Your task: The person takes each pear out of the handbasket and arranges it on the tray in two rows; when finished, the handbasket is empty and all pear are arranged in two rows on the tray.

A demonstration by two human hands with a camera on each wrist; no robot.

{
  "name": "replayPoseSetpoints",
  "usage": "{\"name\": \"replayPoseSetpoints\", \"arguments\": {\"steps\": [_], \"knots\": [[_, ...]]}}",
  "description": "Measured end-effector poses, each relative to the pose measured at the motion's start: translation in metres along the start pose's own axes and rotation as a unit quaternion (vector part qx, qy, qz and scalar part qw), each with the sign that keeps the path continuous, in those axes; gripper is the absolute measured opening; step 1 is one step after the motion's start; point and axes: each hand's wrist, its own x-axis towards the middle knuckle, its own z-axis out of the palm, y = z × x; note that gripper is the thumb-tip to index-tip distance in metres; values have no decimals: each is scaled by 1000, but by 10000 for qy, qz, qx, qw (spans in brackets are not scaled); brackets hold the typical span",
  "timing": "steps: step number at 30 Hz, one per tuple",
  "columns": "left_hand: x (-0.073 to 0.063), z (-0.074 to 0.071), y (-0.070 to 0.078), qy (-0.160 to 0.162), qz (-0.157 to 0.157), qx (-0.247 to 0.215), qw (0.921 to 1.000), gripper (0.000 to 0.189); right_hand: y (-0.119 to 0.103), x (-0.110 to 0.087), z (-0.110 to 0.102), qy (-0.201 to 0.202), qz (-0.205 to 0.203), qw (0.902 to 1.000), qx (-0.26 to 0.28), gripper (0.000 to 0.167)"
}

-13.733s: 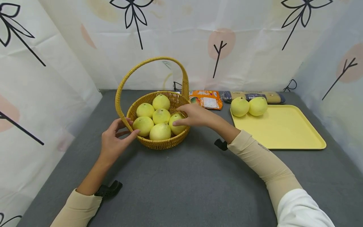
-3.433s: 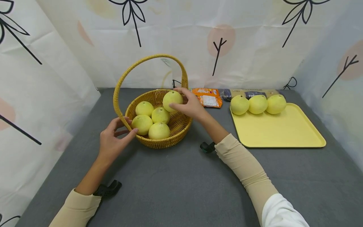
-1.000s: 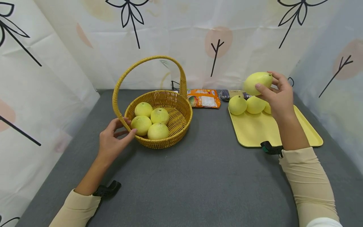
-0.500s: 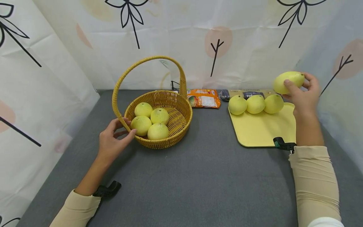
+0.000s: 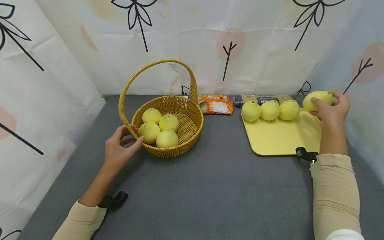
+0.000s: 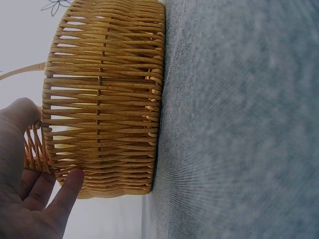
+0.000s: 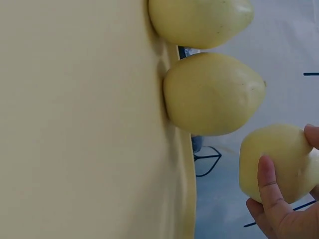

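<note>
My right hand (image 5: 333,106) grips a yellow-green pomelo (image 5: 317,100) over the back right of the yellow tray (image 5: 282,136). In the right wrist view this pomelo (image 7: 274,159) hangs beside the tray's edge, fingers and thumb around it. A row of 3 pomelos stands along the tray's back left, the nearest one (image 5: 289,110) left of the held fruit. My left hand (image 5: 120,146) holds the wicker basket (image 5: 192,143) at its left rim, by the foot of the handle. Inside the basket several pomelos (image 5: 167,138) lie to the left, its right side showing bare weave.
Behind the basket and tray lie an orange packet (image 5: 216,104) and a long pack of pasta (image 5: 249,99). Patterned cloth walls (image 5: 255,60) close off the back and sides of the grey table (image 5: 210,186). The basket's tall handle (image 5: 168,61) arches above it.
From the basket, my right hand has carried a pomelo rightward over the tray, then lowered it. A third pomelo joined the tray row earlier. My left hand stays at the basket.
</note>
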Motion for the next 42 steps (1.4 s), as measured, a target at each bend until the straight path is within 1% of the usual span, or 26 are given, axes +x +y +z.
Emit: {"name": "replayPoseSetpoints", "arguments": {"steps": [3,7,11,13,15,18,21,23,25,29,33,36,39,42], "knots": [[0,0,2,-13,15,0,10000,40,6,8,-4,59,250,9996,-107,81],[0,0,0,-20,47,-24,10000,40,13,18,-8,83,550,9981,-272,77],[-1,0,-2,-58,-15,-75,10000,40,18,25,-12,21,714,9946,-759,76],[-1,0,-3,-73,-26,-92,9999,41,20,27,-13,-33,750,9931,-897,76],[-1,0,-3,-84,-19,-91,9999,41,22,29,-14,-106,805,9927,-897,77],[-1,0,-3,-87,-2,-114,9999,41,26,31,-14,-236,926,9929,-712,83],[-2,0,-4,-87,5,-134,9999,41,29,33,-13,-355,991,9916,-754,87],[-1,1,-4,-89,14,-115,9999,41,30,34,-13,-440,963,9899,-939,88],[-1,1,-4,-89,28,-75,9999,41,30,35,-12,-553,860,9868,-1258,88],[-1,0,-4,-97,32,-20,9999,42,30,34,-12,-815,576,9761,-1930,87],[-1,0,-4,-99,43,-13,9999,43,26,28,-11,-948,383,9680,-2292,89],[-1,0,-4,-99,42,14,9999,43,22,22,-10,-846,346,9695,-2275,90],[0,0,-3,-106,18,48,9999,42,19,18,-7,-612,265,9766,-2046,87],[0,0,-2,-115,-9,63,9999,42,14,14,-2,-414,44,9815,-1871,81]]}}
